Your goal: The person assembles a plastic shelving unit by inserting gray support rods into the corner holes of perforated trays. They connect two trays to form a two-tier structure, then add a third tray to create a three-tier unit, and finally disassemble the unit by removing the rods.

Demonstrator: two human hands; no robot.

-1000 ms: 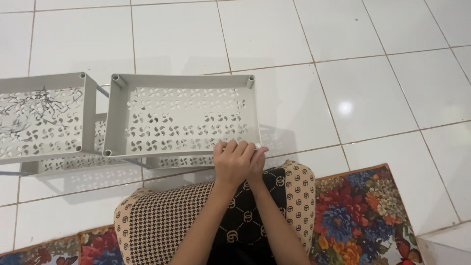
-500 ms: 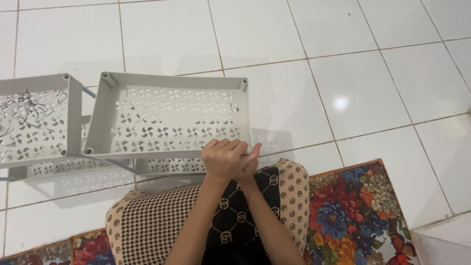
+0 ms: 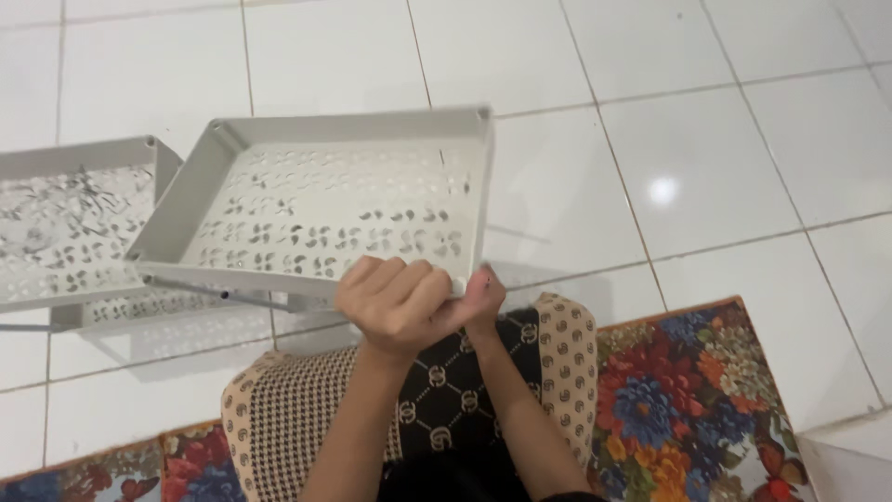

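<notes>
Nearest the camera, two bare forearms are seen rising from the lower edge of the head view, over a lap covered by patterned cloth [image 3: 279, 418] in a beige houndstooth and a black print. Beneath the cloth, a floral mat [image 3: 688, 390] in red, blue and orange is spread on the floor, to the right of the hands and below them.

The left hand [image 3: 395, 302] is shown closed, its fingers curled over the near rim of a grey perforated tray [image 3: 325, 214]. The right hand [image 3: 481, 296] is pressed against the left hand, just beside it at the tray's near right corner; only its thumb side is visible, touching the rim, and whether it is closed around the rim cannot be told.

The grey perforated tray is held tilted, extending away from the hands and to their left, its base pierced by rows of leaf-shaped cut-outs. A thin metal rod [image 3: 218, 293] is seen under its near left edge, to the left of the left hand.

Farther left, a second grey tray [image 3: 74, 223] of the same kind is visible, cut off by the picture's edge, with a lower shelf [image 3: 177, 307] partly showing beneath both.

Beyond the hands, white floor tiles [image 3: 650, 112] with dark grout lines fill the rest of the view.
</notes>
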